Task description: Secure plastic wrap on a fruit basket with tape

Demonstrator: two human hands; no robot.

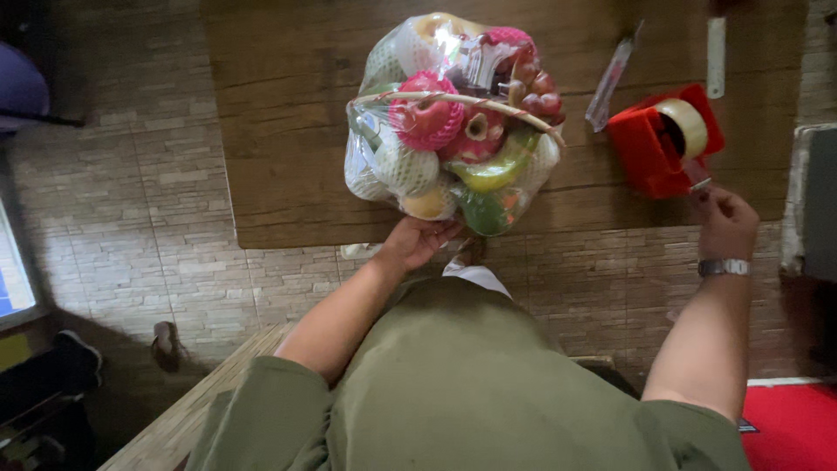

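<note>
A fruit basket wrapped in clear cellophane (449,126) sits near the front edge of a dark wooden table (288,113), and everything else can be placed from it. The left hand (417,240) cups the basket's near underside, fingers curled up against the wrap beneath a yellow fruit and a green one – grasping it. To the basket's right, well apart from it, stands a red tape dispenser (656,144) carrying a roll of clear tape (685,125). The right hand (724,220) (a metal wristwatch (724,267) on its wrist) is just in front of the dispenser, fingertips pinched on the free end of tape. Between basket and dispenser lies a long clear plastic piece (609,83) – what it is cannot be told.
</note>
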